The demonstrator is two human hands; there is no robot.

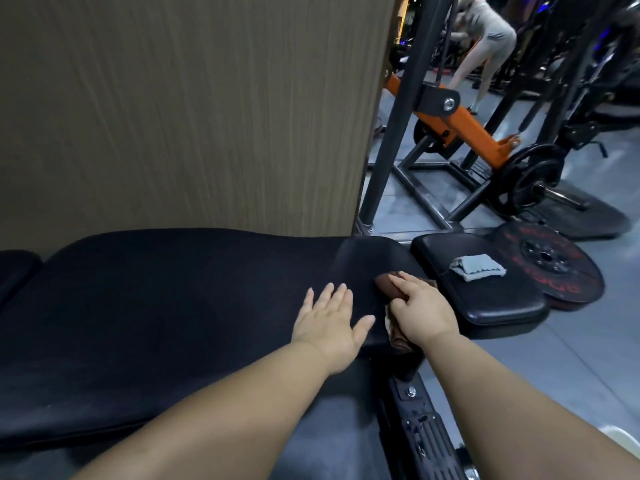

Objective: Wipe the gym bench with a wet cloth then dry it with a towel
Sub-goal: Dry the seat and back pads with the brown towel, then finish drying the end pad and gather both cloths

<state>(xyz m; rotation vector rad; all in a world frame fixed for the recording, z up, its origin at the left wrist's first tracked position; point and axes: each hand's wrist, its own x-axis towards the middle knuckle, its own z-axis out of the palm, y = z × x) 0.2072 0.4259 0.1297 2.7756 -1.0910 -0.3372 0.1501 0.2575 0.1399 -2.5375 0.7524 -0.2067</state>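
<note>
Head view looks down on a long black padded gym bench (173, 306) lying crosswise in front of a brown wood-grain wall panel (190, 116). Its upholstery is matt and dark, with a paler, glossier band across the right end. The left hand (329, 320) lies flat on the pad near that end, fingers straight and slightly spread, holding nothing. Just beside it, the right hand (420, 313) has its fingers curled over a crumpled brown cloth (382, 284) and presses it on the bench's right end. One fold shows beyond the fingertips and another hangs off the near edge below the wrist. A separate small black seat pad (502, 303) sits to the right, and a folded pale grey cloth (478, 268) lies on top of it, apart from both hands. Whether either cloth is wet cannot be told. On the grey floor behind the seat pad lies a black weight plate with red lettering (571, 271). Its writing is seen upside down and is too blurred to read. No other label is legible.
</note>
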